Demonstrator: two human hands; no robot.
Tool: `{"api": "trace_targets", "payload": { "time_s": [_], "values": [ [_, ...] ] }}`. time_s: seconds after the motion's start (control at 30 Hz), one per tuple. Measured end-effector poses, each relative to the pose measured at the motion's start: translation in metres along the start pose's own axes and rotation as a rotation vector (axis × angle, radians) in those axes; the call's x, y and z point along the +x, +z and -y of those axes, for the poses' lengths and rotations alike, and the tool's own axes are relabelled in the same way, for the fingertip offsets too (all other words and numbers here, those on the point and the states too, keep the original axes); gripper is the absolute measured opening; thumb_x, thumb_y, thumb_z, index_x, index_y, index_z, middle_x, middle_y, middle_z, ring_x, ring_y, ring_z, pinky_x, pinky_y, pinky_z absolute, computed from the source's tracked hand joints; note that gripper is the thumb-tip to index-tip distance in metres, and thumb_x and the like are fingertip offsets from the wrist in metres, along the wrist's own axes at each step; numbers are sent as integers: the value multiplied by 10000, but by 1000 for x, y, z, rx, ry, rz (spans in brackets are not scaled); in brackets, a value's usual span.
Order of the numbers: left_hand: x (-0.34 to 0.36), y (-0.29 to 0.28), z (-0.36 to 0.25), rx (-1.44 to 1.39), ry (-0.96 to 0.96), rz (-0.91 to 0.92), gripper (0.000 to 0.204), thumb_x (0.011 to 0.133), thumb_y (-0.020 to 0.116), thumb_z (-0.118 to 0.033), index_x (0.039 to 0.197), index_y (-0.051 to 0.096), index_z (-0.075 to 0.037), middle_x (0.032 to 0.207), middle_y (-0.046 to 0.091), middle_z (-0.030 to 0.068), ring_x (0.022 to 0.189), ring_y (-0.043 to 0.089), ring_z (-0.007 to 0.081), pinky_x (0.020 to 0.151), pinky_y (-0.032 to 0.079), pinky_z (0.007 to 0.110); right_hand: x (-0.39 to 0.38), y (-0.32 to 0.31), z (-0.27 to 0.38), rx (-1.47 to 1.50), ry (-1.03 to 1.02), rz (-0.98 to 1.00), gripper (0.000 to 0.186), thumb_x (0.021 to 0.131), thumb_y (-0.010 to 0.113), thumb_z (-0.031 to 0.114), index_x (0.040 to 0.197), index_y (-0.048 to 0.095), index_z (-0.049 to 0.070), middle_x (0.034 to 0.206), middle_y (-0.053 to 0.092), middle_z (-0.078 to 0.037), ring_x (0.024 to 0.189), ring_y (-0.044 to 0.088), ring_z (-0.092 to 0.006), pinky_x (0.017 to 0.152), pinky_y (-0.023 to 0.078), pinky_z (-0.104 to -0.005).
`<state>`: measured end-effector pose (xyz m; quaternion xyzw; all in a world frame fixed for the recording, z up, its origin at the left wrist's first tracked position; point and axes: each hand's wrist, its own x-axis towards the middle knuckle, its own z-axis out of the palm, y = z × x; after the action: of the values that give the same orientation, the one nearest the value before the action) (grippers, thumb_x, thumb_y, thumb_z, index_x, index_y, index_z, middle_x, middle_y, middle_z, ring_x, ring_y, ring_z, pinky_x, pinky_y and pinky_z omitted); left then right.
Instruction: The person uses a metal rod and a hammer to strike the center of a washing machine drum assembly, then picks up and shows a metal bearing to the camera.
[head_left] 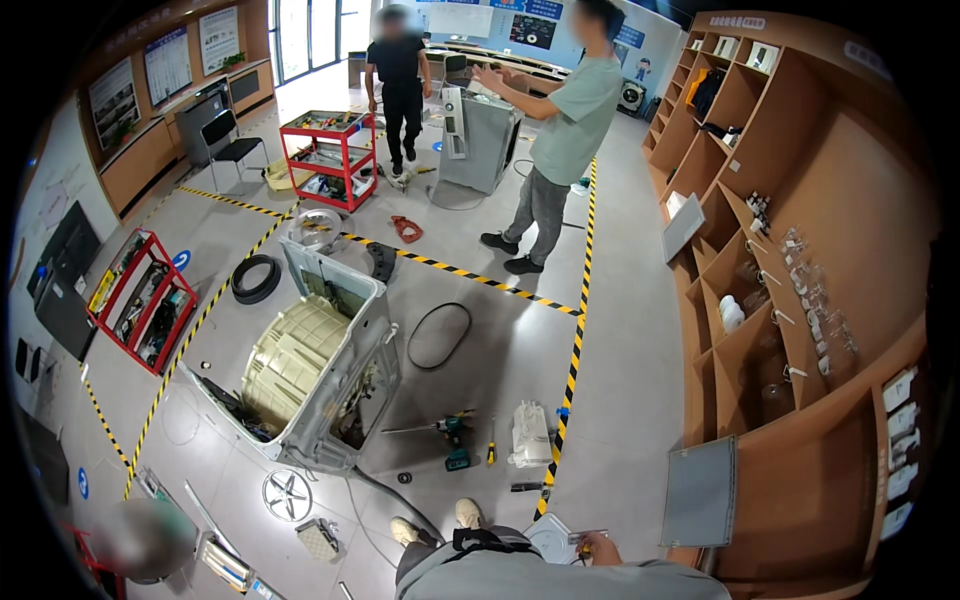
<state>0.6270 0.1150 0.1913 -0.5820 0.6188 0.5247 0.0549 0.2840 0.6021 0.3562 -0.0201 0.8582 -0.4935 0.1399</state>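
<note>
Low in the view, my right hand (601,548) is closed with its fingers curled in, at the edge of a pale flat panel (552,537). A small yellowish piece shows at its fingertips, too small to name. My left hand is out of sight. Ahead of my feet, an opened washing machine casing (345,335) lies tilted on the floor, with its cream tub (295,360) exposed. To its right are a green cordless drill (455,430), a yellow-handled screwdriver (491,442) and a whitish moulded part (530,434).
A black belt (440,336), rubber ring (256,279) and spoked pulley (287,495) lie around the machine. Red tool carts (150,300) stand left. One person (580,110) works at another washing machine (478,140); another person (397,80) stands behind. Wooden shelving (800,250) lines the right.
</note>
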Motion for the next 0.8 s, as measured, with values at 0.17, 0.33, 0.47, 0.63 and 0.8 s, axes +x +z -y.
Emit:
{"api": "trace_targets", "payload": {
  "time_s": [0.17,0.33,0.47,0.63,0.8],
  "values": [
    [1,15,27,-135,200,110,391,877,462,-363,621,512,-72,498,399,24,434,355,161,390,278,356,3,-3,-1,528,449,34,190,881,508,176,769,508,22,635,491,-80,606,541,-198,555,458,-307],
    [31,32,-53,-146,-235,-83,268,772,536,-195,628,442,10,452,399,84,322,434,244,300,369,393,90,3,-67,427,1139,102,242,895,511,235,763,499,33,558,500,-91,436,499,-229,406,434,-348],
    [2,38,-142,-136,-208,-161,295,777,553,-188,584,417,-10,454,380,62,317,404,225,294,327,366,105,-7,-59,334,995,54,256,854,567,252,697,495,63,577,532,-102,455,523,-226,409,455,-355],
    [11,30,-150,-115,-198,-224,297,771,560,-178,572,421,-8,461,400,65,330,409,213,299,320,357,115,-5,-57,302,1025,88,255,868,557,250,705,494,64,582,537,-104,457,521,-225,412,452,-358],
    [25,22,-104,-52,-250,-235,285,766,559,-189,616,475,39,479,430,78,354,437,234,315,352,377,102,2,-80,300,1133,135,276,889,524,261,730,488,38,582,521,-108,483,534,-243,435,449,-366]
  ]
}}
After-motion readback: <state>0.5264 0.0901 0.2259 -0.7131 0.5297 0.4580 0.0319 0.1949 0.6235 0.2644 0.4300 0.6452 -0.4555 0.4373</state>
